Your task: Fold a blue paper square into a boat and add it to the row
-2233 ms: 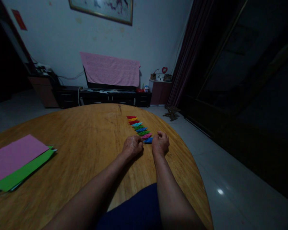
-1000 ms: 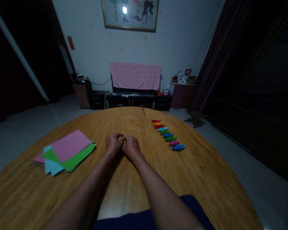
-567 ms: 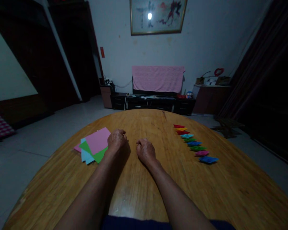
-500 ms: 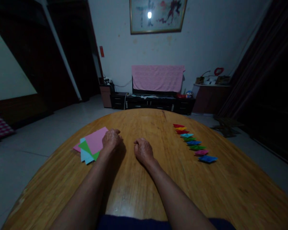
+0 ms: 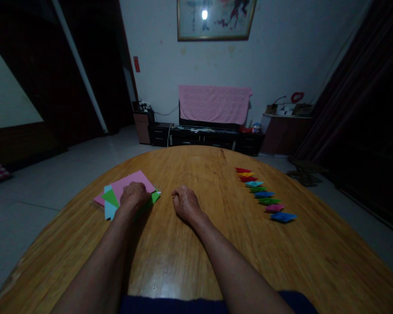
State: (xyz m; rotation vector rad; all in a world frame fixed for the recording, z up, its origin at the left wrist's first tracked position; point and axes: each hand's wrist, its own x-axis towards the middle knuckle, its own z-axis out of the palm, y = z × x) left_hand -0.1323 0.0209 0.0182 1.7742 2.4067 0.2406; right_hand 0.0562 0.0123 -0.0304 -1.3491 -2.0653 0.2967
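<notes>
My left hand (image 5: pixel 134 195) rests on a fanned stack of coloured paper, its fingers bent downward and their tips hidden from me. Beneath it lies a pink sheet (image 5: pixel 140 176), with a green sheet (image 5: pixel 109 197) and a light blue sheet (image 5: pixel 108 211) showing around it. Whether the fingers pinch any sheet I cannot make out. To the right of the stack, my right hand (image 5: pixel 186 203) lies on the wooden table (image 5: pixel 196 165) with its fingers curled in and nothing visible in them.
Several small folded paper boats, among them a blue boat (image 5: pixel 283 217), a pink boat (image 5: pixel 274 208) and a red boat (image 5: pixel 243 170), form a slanting row on the table's right side. Beyond the table stands a low black cabinet (image 5: pixel 199 138) with a pink cloth (image 5: pixel 214 104) over a screen.
My left hand has moved left, from the stack's right edge onto the paper, and more green shows at its right. My right hand has shifted slightly left. The view has tilted a little.
</notes>
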